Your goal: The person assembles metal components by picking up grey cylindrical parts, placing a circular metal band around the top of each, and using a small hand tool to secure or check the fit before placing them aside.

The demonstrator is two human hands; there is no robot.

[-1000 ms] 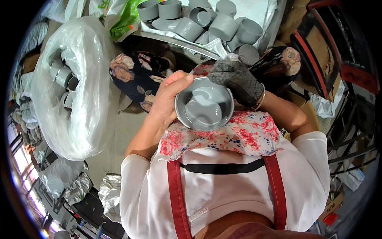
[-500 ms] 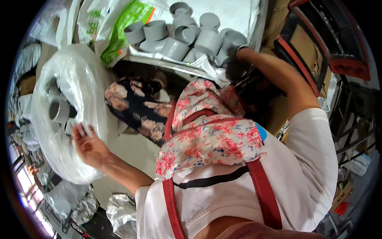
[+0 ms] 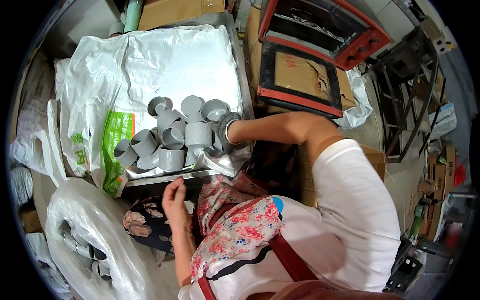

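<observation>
Several short grey plastic pipe fittings lie heaped near the front edge of a work surface covered with white plastic sheeting. My right hand, in a dark grey glove, is at the heap's right side, closed against a grey pipe fitting that tilts with its mouth up. Part of its fingers is hidden among the fittings. My bare left hand is raised just in front of the surface's edge, fingers loosely bent and nothing visible in them. To its left, a clear plastic bag stands with its mouth open and more grey fittings inside.
A green and white printed sack hangs over the surface's left front corner. At the right, a red and black oven has its door down, cardboard on it. Beyond stands a dark metal rack. Cardboard boxes lie at the back.
My left hand has moved from above the clear bag rightward to the surface's front edge. My view has turned toward the surface and the oven. My right hand stays at the heap's right side.
</observation>
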